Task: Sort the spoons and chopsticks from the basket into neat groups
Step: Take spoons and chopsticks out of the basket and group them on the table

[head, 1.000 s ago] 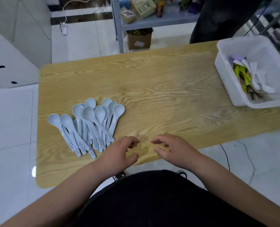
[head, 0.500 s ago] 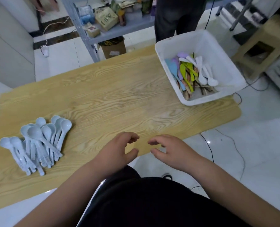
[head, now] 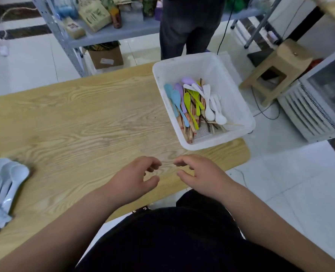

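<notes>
While a white plastic basket (head: 183, 61) stands at the right end of a wood-grain table (head: 84, 118), a person's left hand (head: 133, 177) and right hand (head: 200, 175) hang side by side above the table's near edge. The fingers are loosely curled, the thumbs are held apart from them, and neither hand has hold of anything. The fingertips of the two hands face each other across a narrow gap, and it cannot be told whether they touch the tabletop. Inside the basket lies a mixed heap: blue spoons (head: 175, 99) along its left side, purple spoons (head: 188, 81) toward the far end, green spoons (head: 188, 103) in the middle and white spoons (head: 209, 107) to the right. All of them lie over a layer of wooden chopsticks (head: 192, 130), whose ends show at the near side. Well apart from the basket, at the table's left end and partly cut off by the frame, a group of pale blue spoons (head: 5, 183) lies bunched together with bowls pointing away from the person. Beyond the table a second person's dark trousers (head: 186, 28) show in front of a grey metal shelf (head: 123, 30) loaded with boxes and bottles, and a cardboard box (head: 105, 55) sits on the floor beneath it. To the right of the table, on the white tiled floor, stand a wooden stool (head: 276, 69) and a white louvred cabinet (head: 310, 110).
</notes>
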A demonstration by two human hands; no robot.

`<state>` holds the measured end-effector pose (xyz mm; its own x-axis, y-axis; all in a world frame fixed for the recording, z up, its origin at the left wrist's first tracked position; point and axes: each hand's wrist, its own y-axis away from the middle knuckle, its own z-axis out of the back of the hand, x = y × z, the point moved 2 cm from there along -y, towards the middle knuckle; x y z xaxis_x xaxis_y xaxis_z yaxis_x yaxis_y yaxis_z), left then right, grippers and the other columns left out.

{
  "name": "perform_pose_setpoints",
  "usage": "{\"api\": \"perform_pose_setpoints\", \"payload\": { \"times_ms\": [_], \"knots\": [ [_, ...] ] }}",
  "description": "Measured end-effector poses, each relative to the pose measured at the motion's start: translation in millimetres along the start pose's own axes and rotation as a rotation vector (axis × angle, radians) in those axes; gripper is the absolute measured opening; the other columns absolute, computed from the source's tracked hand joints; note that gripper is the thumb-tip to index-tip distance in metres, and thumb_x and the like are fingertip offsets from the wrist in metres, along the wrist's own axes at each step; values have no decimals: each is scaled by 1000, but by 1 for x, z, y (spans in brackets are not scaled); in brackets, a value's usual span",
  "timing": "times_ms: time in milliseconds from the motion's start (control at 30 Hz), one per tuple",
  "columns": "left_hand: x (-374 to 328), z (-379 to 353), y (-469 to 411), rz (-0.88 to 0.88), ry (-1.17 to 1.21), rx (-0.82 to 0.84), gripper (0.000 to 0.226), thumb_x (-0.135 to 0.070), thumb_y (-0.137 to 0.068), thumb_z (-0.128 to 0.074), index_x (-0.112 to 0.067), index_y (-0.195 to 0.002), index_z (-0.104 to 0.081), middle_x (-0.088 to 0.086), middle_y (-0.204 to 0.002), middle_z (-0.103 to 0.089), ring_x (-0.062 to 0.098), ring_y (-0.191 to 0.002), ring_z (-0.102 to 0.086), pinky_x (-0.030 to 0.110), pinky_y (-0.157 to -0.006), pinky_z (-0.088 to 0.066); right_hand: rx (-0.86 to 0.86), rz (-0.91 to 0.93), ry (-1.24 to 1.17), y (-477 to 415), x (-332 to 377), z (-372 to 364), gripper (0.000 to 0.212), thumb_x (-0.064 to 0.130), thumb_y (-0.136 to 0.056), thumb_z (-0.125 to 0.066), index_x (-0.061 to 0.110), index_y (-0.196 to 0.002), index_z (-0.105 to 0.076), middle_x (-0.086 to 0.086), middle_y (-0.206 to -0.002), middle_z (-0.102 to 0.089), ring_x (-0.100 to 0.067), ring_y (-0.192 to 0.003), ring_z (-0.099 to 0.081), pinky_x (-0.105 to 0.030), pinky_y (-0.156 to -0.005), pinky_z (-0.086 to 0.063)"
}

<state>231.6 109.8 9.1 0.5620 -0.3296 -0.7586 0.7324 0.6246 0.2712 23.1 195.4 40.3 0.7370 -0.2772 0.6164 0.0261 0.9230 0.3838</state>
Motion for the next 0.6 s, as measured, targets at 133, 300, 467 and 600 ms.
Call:
{"api": "perform_pose_setpoints", "payload": {
  "times_ms": [133,300,467,600],
  "knots": [
    [-17,-2,-36,20,44,-57,35,-29,-89,-67,-31,-122,-57,-17,-113,-59,-3,-105,-57,24,-90,-51,37,28,-26,-11,-21,13,34,39,-96,-59,35,-130,-60,20,-125,-62,6,-116,-52,-16,-96,-43],
    [-38,-14,-84,120,67,-136,32,-27,-89,-66,-33,-120,-58,-18,-112,-60,-2,-105,-58,26,-89,-53,154,117,7,-41,-65,50,32,38,-97,-58,33,-129,-60,18,-125,-61,7,-114,-52,-9,-90,-38],
    [-71,-32,-127,286,113,-289,29,-20,-90,-66,-33,-116,-59,-13,-111,-62,-2,-102,-60,25,-88,-53,201,217,-28,-79,-106,98,30,36,-98,-56,29,-127,-62,18,-124,-63,6,-111,-54,-13,-89,-41],
    [-90,-54,-165,357,100,-314,29,-21,-91,-65,-29,-118,-61,-11,-112,-62,0,-103,-60,25,-87,-52,242,282,28,-110,-136,125,29,34,-99,-56,25,-125,-63,8,-122,-63,-6,-111,-57,-26,-93,-48]
  ]
}}
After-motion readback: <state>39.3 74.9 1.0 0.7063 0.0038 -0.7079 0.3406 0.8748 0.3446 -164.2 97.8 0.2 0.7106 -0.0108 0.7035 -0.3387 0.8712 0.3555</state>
